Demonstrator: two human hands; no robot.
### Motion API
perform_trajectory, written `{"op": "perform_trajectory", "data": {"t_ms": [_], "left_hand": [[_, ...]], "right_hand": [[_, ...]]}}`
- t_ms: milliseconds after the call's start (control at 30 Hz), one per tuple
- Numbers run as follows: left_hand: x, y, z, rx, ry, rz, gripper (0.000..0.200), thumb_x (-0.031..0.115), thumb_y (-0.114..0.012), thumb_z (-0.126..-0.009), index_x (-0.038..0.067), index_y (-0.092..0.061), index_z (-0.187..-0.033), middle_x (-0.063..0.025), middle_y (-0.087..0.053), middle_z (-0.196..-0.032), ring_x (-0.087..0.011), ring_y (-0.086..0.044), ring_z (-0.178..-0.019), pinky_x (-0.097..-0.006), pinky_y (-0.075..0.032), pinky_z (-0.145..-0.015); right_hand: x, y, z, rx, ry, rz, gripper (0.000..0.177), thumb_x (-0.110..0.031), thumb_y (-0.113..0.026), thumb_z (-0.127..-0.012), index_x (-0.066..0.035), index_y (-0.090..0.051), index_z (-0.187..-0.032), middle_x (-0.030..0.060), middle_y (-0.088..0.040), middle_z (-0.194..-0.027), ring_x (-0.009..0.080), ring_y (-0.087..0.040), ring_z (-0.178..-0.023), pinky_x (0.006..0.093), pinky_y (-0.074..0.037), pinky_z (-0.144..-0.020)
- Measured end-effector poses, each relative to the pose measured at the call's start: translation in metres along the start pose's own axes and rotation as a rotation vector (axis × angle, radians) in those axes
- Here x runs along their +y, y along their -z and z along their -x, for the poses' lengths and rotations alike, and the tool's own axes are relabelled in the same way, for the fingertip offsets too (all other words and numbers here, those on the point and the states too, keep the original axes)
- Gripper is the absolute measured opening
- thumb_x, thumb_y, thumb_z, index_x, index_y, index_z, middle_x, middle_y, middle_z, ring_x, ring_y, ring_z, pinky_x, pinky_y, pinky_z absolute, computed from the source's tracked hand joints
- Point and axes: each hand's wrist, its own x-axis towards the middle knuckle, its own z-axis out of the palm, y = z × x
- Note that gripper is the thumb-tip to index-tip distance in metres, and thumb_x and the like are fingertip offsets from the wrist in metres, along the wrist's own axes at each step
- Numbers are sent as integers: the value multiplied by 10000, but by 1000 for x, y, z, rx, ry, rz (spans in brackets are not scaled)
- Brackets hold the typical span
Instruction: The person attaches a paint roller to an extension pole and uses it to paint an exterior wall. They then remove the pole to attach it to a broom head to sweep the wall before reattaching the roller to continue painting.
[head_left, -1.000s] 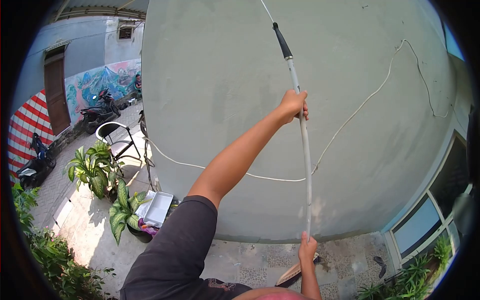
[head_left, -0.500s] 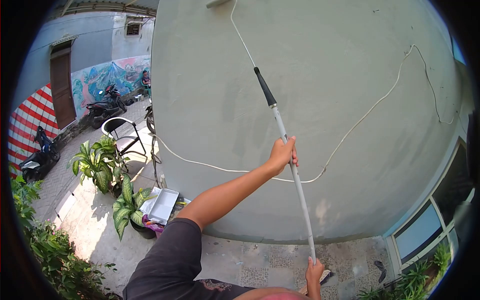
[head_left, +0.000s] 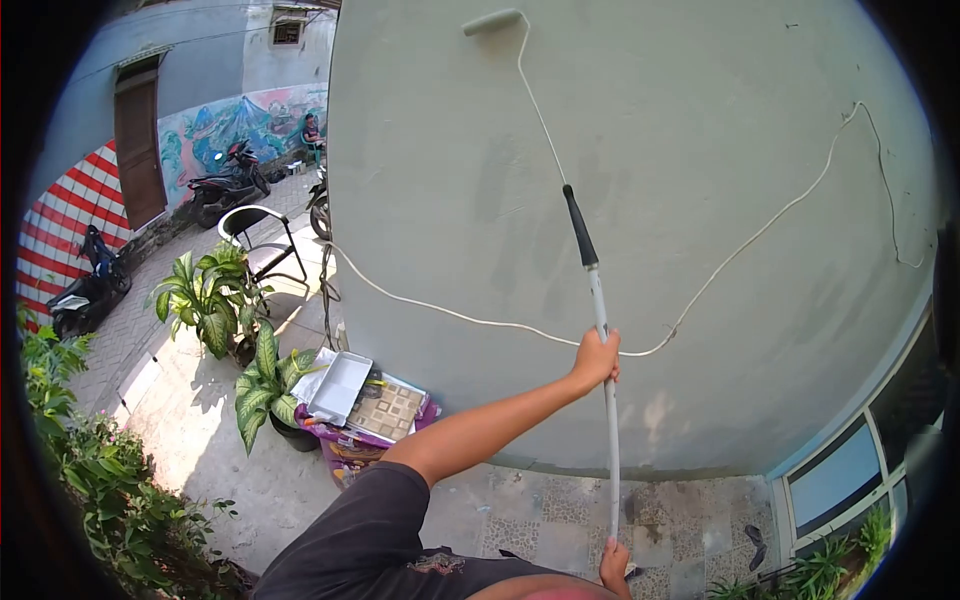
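Note:
A paint roller (head_left: 492, 23) with a pale sleeve rests against the grey-green wall (head_left: 750, 150) high in the view. Its thin wire frame runs down to a black handle (head_left: 580, 228), which is fixed on a long white extension pole (head_left: 612, 440). My left hand (head_left: 597, 360) is wrapped around the pole's upper part, below the black handle. Lower down, my right hand (head_left: 615, 566) grips the pole's bottom end, close to my body. Darker damp-looking patches show on the wall beside the wire frame.
A white cable (head_left: 450, 313) hangs slack across the wall. To the left are a paint tray (head_left: 341, 387) on a covered stand, potted plants (head_left: 265, 395) and a chair (head_left: 262, 243). Motorbikes (head_left: 228, 185) and a seated person (head_left: 312, 135) are farther back. A window (head_left: 840, 480) is at right.
The roller has come down lower in view, with its pole and both my hands shifted downward too. My view has also moved, so more of the stand beside the paint tray shows.

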Motion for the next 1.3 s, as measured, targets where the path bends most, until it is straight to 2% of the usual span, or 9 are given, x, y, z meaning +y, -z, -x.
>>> {"op": "perform_trajectory", "data": {"t_ms": [33,200,267,300,533,767,900,1067,1300], "left_hand": [[-26,-8,21,-25,79,1,262,223,-472,-1001,25,-434,-832,-53,-472,-529,-150,-488,-380,-330,-484,-385],[3,-26,17,7,28,-22,253,221,-456,-1008,20,-425,-856,-49,-462,-527,-144,-482,-384,-326,-482,-382],[51,-15,-28,-13,-100,-29,265,211,-429,-1014,33,-405,-820,-46,-454,-532,-141,-466,-382,-323,-475,-378],[79,-10,-54,0,-134,-20,267,206,-429,-1010,43,-395,-801,-45,-452,-541,-141,-461,-381,-328,-476,-380],[237,-3,-137,-17,-248,0,190,167,-427,-965,54,-361,-828,-20,-423,-578,-127,-425,-430,-351,-475,-449],[66,-14,-60,-8,-92,-11,282,185,-430,-980,26,-397,-750,-67,-458,-524,-167,-476,-372,-357,-481,-379],[-23,-39,13,-22,-18,-61,210,201,-431,-1010,29,-385,-900,-50,-451,-522,-159,-474,-369,-340,-448,-348],[3,-76,24,-160,-26,9,284,218,-440,-1022,35,-386,-812,-44,-449,-532,-141,-452,-379,-322,-445,-369],[114,-95,-104,-160,-199,-132,288,236,-449,-1011,42,-402,-804,-59,-480,-550,-161,-502,-399,-349,-485,-380]], "right_hand": [[55,3,18,-72,-184,-108,531,-400,-514,-995,9,-507,-656,49,-450,-514,133,-438,-500,377,-358,-481],[57,-12,8,175,3,42,521,-378,-539,-983,30,-510,-661,82,-426,-510,152,-439,-503,408,-351,-491],[-38,-14,-38,332,108,37,533,-385,-558,-973,42,-507,-660,108,-412,-519,168,-416,-521,418,-342,-509],[-91,-6,-60,277,32,-16,500,-366,-608,-940,53,-567,-672,181,-494,-546,283,-468,-511,448,-380,-546],[-237,25,-155,358,196,-99,571,-449,-587,-950,27,-507,-645,78,-413,-526,173,-382,-529,380,-346,-521],[-93,6,-74,81,-5,-120,526,-412,-670,-902,41,-559,-658,68,-458,-538,135,-416,-567,372,-388,-533],[64,-34,6,271,-141,-26,576,-414,-681,-888,27,-495,-567,42,-431,-497,133,-382,-542,402,-344,-497],[74,-29,22,382,-151,-129,537,-325,-757,-862,-55,-374,-599,-23,-357,-617,145,-311,-585,384,-248,-452],[-127,13,-99,288,-38,-198,588,-445,-665,-896,66,-536,-634,99,-412,-515,159,-386,-529,403,-362,-510]]}}
